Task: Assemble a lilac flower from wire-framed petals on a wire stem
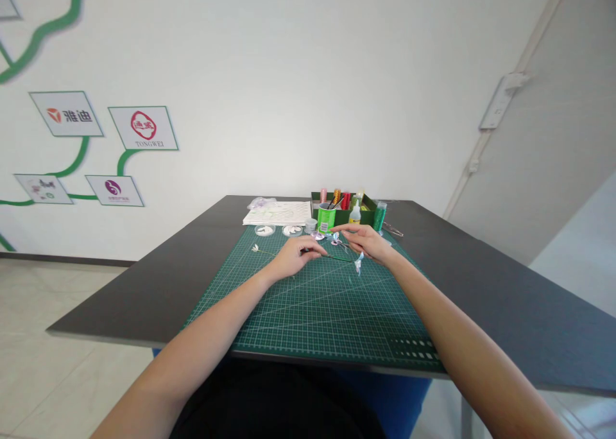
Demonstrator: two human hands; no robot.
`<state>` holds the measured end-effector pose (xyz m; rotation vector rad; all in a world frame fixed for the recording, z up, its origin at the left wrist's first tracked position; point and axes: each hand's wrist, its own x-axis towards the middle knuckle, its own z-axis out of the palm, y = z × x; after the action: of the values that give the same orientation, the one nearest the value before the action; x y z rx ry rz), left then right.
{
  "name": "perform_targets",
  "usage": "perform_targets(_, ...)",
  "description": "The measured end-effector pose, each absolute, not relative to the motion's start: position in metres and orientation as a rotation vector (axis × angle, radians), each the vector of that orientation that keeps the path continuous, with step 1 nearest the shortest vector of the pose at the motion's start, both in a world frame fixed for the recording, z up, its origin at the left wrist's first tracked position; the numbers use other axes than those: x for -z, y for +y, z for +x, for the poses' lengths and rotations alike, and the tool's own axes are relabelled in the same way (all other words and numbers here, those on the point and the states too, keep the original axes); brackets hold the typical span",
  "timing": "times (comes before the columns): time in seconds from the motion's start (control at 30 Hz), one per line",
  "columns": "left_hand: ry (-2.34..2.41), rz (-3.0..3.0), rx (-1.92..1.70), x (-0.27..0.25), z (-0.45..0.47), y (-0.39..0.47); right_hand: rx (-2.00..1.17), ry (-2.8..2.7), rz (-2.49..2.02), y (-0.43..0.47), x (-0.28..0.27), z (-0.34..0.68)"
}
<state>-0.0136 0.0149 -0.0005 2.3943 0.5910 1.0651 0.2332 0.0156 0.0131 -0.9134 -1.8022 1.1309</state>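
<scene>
My left hand is closed in a pinch around a thin green stem lying across the cutting mat. At the stem's right end is a pale, shiny flower. Just above that flower hovers my right hand, its index finger stretched to the left and its other fingers partly bent; nothing held shows in it. Below its fingertips are shiny pale petals. A dark thin tool lies partly hidden around there. To the left of my left hand rests a small white flower on a thin stem.
The green cutting mat covers the middle of a dark table. Behind my hands stand two shallow dishes with white pieces, a green can, a glue bottle, a green box of glitter tubes, and white sheets.
</scene>
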Motion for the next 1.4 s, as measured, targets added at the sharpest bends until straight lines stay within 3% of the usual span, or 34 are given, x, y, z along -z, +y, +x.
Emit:
perform_targets(0.77,0.641,1.955,-1.218,0.001,-0.013,0.022,-1.142,-1.788,-1.010,0.018,-0.008,0.230)
perform_targets(1.4,0.626,2.031,-1.268,0.002,-0.016,0.024,-1.088,-1.897,-1.007,0.018,-0.006,0.228)
